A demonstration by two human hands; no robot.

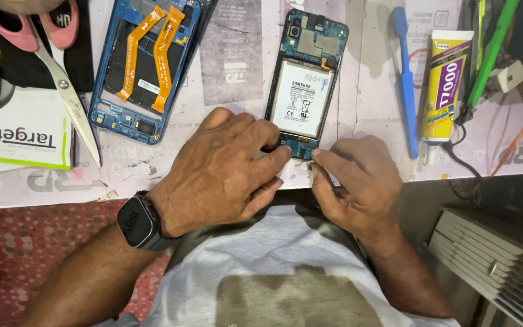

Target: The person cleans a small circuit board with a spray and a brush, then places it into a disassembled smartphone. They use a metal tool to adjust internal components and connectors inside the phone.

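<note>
Both hands rest at the near end of the opened phone [305, 85], which lies face down on the work mat [358, 103] with its back cover off.

Left hand [222, 172]: knuckles up, fingers curled and held close together, the fingertips [281, 156] pressed against the near left corner of the opened phone, beside its small blue circuit board. A dark smartwatch [137, 221] sits on that wrist. Whether anything is pinched under the fingers cannot be told — the palm hides it.

Right hand [358, 181]: fingers bent and drawn together, the forefinger tip touching the near right corner of the opened phone. No tool is visible in it.

The two hands face each other across that near end, fingertips close but apart.

Inside the opened phone, a white battery [302, 99] fills the middle; a darker board lies at the far end.

To the left of the opened phone lies a blue phone frame [143, 66] with two orange ribbon cables. Further left — scissors [59, 66] with pink handles, blades pointing near, and a white box [22, 130].

To the right of the opened phone lie a blue toothbrush [405, 79], then a yellow glue tube [445, 85], then a green-handled tool [490, 54].
</note>
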